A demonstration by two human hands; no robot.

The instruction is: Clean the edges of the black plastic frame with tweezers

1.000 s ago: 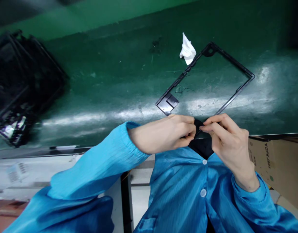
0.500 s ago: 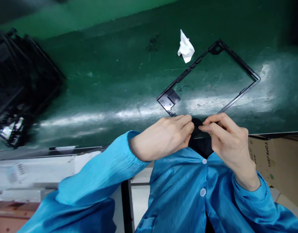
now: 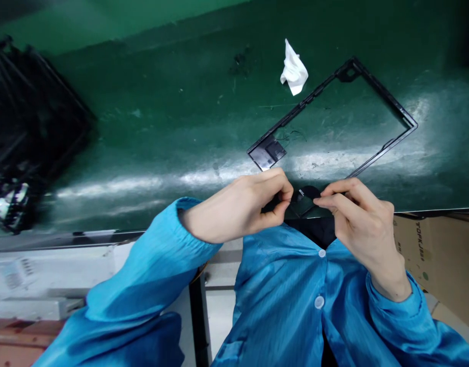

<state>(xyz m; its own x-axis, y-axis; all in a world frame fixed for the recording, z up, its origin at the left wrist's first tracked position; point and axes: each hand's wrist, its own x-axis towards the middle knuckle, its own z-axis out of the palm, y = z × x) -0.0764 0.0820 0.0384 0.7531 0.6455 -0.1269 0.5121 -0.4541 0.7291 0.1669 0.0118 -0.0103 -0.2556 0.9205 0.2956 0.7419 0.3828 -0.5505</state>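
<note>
A thin black rectangular plastic frame (image 3: 385,92) lies slanted on the green bench, its near corner reaching in between my hands. At that corner shows a dark rounded part (image 3: 311,192) with a small shiny spot beside it. My right hand (image 3: 366,224) pinches this part at its right side, thumb and forefinger together. To the left, my left hand (image 3: 240,206) is closed, thumb against a bent forefinger, by the frame's short side. What its fingertips hold, if anything, is hidden. A flat grey-black plate (image 3: 268,152) fills the frame's left corner.
A crumpled white tissue (image 3: 294,70) lies beyond the frame. At the far left stands a pile of black frames (image 3: 31,122). Dark scraps (image 3: 240,58) and thin threads are on the green bench (image 3: 161,127). A cardboard box (image 3: 444,255) stands below the bench at right.
My left hand has moved left, away from my right hand, uncovering more of the dark rounded part. My right hand stays nearly in place. The frame appears shifted slightly right.
</note>
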